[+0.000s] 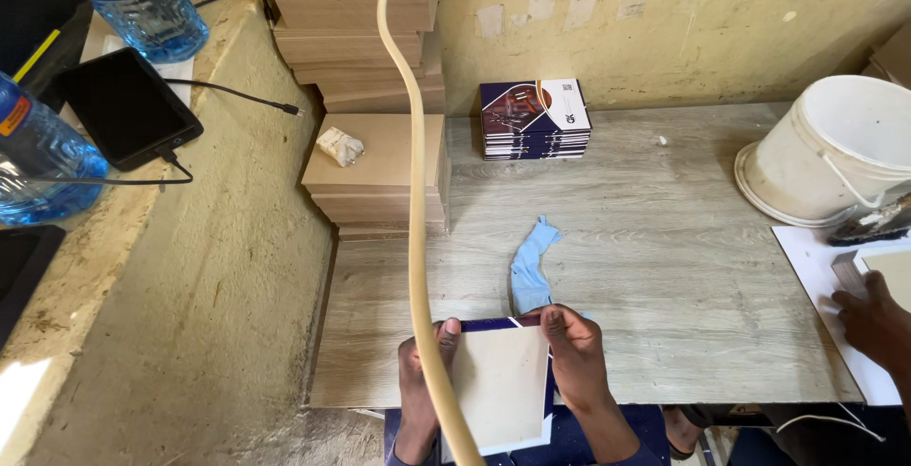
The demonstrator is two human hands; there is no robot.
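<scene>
My left hand (420, 371) and my right hand (574, 357) hold a square board (498, 381) at the table's near edge, one hand on each side. The board shows a pale cream face with a dark blue printed border folded over its top and right edges. My right thumb and fingers pinch the top right corner. A light blue cloth (531, 262) lies crumpled on the grey wood table (664, 238) just beyond the board. A cream hose (415, 191) hangs across the view, partly covering my left hand.
A stack of dark blue printed covers (533, 120) sits by the wall. Stacks of brown boards (380, 167) fill the back left corner. A white bucket (835, 148) stands at right, where another person's hand (873, 319) rests on white sheets. Bottles and a tablet (128, 105) lie on the left ledge.
</scene>
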